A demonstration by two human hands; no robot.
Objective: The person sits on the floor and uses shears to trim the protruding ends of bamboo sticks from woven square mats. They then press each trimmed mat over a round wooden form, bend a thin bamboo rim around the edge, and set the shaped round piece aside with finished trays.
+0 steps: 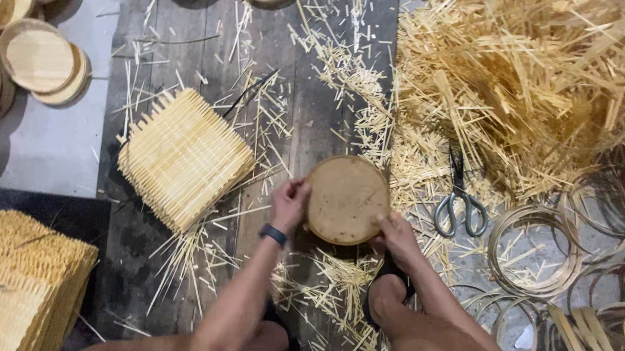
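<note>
Dark floor planks [184, 55], straw-littered: I see left hand [289, 204] and right hand [396, 236] grasping round woven disc [346, 198]; rim-fitting step, next needs steady turning.

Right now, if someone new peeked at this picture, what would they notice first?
Probably the round woven tray in the middle, gripped on either side by the left hand and right hand. Next, the huge heap of pale bamboo strips filling the upper right, with scissors lying at its lower edge. To the left of the hands sits a square woven mat on the dark wooden boards.
</note>
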